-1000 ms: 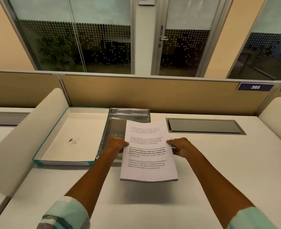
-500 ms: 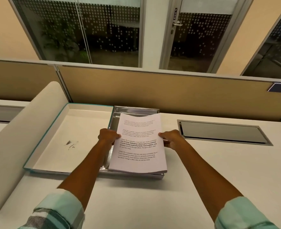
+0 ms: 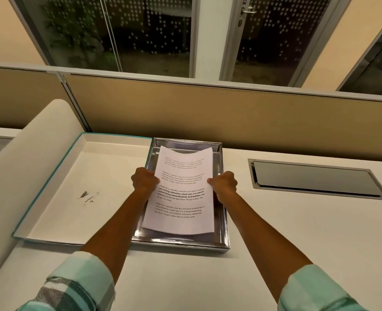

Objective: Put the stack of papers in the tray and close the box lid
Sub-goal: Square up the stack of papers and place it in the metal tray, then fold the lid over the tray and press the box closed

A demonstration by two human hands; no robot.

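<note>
A stack of printed white papers (image 3: pixel 182 198) lies lengthwise inside the shiny metal tray (image 3: pixel 225 221) on the white desk. Its far end curls up a little. My left hand (image 3: pixel 143 181) grips the stack's left edge and my right hand (image 3: pixel 223 184) grips its right edge, both about halfway along. Hinged open to the left of the tray lies the box lid (image 3: pixel 77 187), white inside with a teal rim and a small dark smudge on its inner face.
A tan partition wall (image 3: pixel 208 113) runs right behind the tray. A recessed grey cable hatch (image 3: pixel 315 178) sits in the desk to the right. A rounded white divider (image 3: pixel 17 167) rises at the left. Glass doors stand beyond the partition.
Both hands carried the paper stack forward from above the bare desk to over the tray and lowered it inside. The camera has leaned closer.
</note>
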